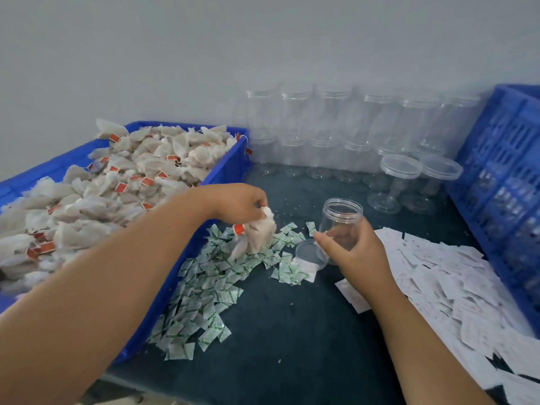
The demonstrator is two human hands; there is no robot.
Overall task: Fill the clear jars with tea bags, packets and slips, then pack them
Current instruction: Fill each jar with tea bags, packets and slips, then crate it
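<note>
- The left hand (239,204) pinches a bunch of white mesh tea bags (258,233) at its top, with the fingertips pressed together. One red paper tag shows on the left side of the bunch.
- The bunch hangs down from the fingers with its long axis almost vertical. Its lower end touches the small green-and-white packets (213,287) scattered on the dark green table (292,331).
- The right hand (355,249) grips a clear plastic jar (340,220) round its lower half, with the fingers curled and the thumb reaching to the left.
- The jar is empty, has a threaded rim and carries no lid. It is almost upright, its open mouth points up, and its long axis is near vertical. I cannot tell if its base rests on the table.
- The jar is to the right of the bunch, near it but apart.
- A clear round lid (308,254) lies just left of the right hand, at the edge of the packets.
- A blue plastic bin (228,168) at the left is heaped with loose tea bags (117,194).
- White paper slips (438,276) lie in a pile at the right, beside a blue lattice crate (496,171).
- Rows of empty clear jars (321,127) stand at the far side, against the grey wall (204,54).
</note>
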